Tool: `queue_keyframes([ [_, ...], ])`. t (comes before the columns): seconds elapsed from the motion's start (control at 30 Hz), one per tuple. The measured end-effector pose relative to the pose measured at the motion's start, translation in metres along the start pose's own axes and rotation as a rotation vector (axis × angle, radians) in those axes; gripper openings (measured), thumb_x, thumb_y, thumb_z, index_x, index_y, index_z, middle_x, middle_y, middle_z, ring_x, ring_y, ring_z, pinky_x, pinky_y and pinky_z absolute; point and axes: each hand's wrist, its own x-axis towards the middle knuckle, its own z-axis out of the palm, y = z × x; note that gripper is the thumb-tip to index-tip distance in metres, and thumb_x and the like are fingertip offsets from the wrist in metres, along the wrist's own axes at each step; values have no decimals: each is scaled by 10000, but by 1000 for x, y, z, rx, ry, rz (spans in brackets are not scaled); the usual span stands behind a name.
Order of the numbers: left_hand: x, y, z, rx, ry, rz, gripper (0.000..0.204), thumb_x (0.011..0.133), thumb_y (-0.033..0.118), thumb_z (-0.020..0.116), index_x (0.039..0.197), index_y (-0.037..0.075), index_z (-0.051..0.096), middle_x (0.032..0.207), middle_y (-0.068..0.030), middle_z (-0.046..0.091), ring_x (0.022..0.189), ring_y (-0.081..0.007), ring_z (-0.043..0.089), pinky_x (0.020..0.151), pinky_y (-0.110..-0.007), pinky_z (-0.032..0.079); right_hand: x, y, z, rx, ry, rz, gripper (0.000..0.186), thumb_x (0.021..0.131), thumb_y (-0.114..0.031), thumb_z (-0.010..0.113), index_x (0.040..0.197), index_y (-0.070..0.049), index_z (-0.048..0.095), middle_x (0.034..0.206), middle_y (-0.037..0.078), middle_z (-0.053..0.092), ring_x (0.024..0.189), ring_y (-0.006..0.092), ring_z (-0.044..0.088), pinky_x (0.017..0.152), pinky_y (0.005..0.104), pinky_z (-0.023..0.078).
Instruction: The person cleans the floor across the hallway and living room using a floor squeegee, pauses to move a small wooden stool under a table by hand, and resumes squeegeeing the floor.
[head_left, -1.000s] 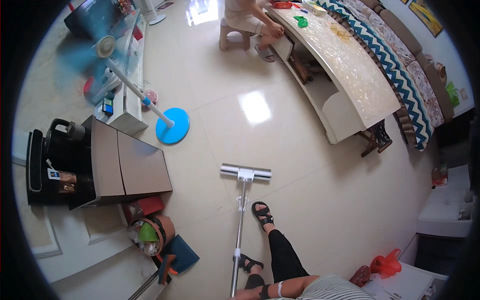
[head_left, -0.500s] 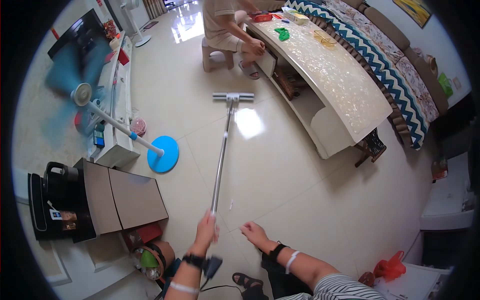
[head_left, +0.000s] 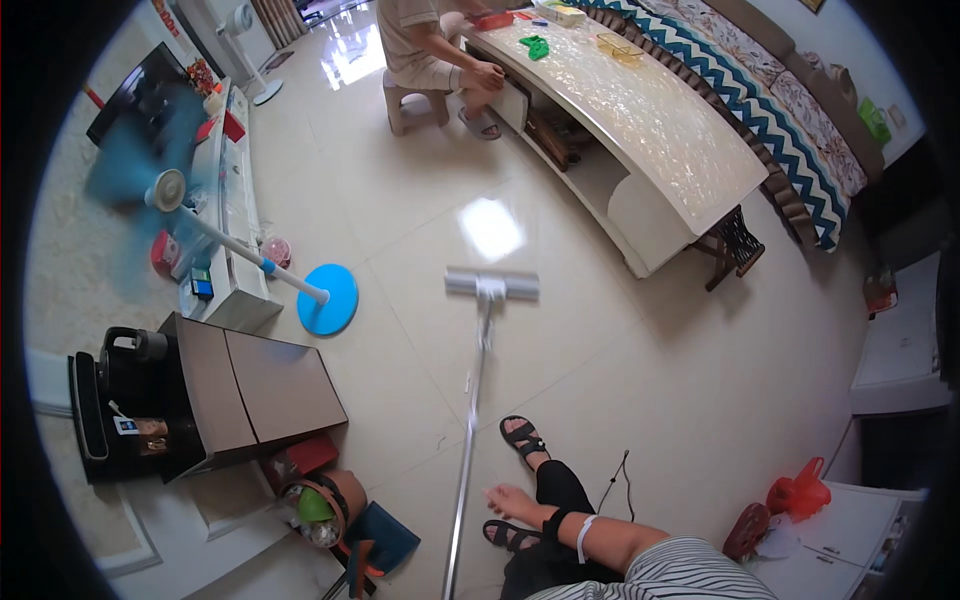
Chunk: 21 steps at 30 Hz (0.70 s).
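Our right hand (head_left: 503, 497) open, fingers spread, just beside mop (head_left: 478, 352) pole, not gripping. Left hand out of view. Mop head flat on floor (head_left: 640, 400).

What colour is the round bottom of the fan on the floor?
Bright blue; the fan's round base shows best in the head view.

- The mop (head_left: 478, 400) beside the right hand (head_left: 508, 497) is pale silver-grey, shaft and flat head alike.
- The floor (head_left: 620, 380) beyond the hands is glossy cream tile.
- The fan base (head_left: 328, 298), ahead and to the left of the hand, is bright blue, on a white pole.
- The sandals (head_left: 522, 437) just by the hand are black.
- The sleeve (head_left: 680, 575) behind the hand is striped grey and white.
- The counter (head_left: 650, 120) far ahead is marbled cream.
- The sofa cover (head_left: 770, 110) past it carries a teal and white zigzag.
- The bag (head_left: 798, 492) off to the right is red.
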Motion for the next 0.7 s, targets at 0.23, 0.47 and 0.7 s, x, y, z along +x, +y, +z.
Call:
queue_keyframes([
  [0.23, -73, -2, -30, 48, -127, -255, 314, 883, 316, 363, 789, 51, 502, 573, -61, 486, 487, -223, 451, 465, -349, 370, -39, 53, 50, 76, -276, 338, 267, 792, -303, 553, 805, -38, 528, 658, 57, 554, 560, 143, 560, 486, 285, 482],
  [0.47, 34, 87, -17, 58, 134, 363, 330, 888, 321, 344, 781, 48, 494, 554, -70, 477, 476, -218, 448, 460, -341, 372, 70, -41, -58, 318, 316, -171, 251, 803, -150, 501, 1018, -45, 426, 678, 36, 495, 505, 131, 505, 392, 260, 438],
  [0.7, 212, 216, -64, -445, -216, 91, 410, 854, 231, 428, 1236, 89, 384, 517, 2, 412, 397, -88, 405, 371, -240, 351, 89, -170, -101, 276, 349, -199, 469, 773, -226, 534, 1139, 10, 360, 807, 114, 549, 651, 196, 576, 476, 312, 490],
])
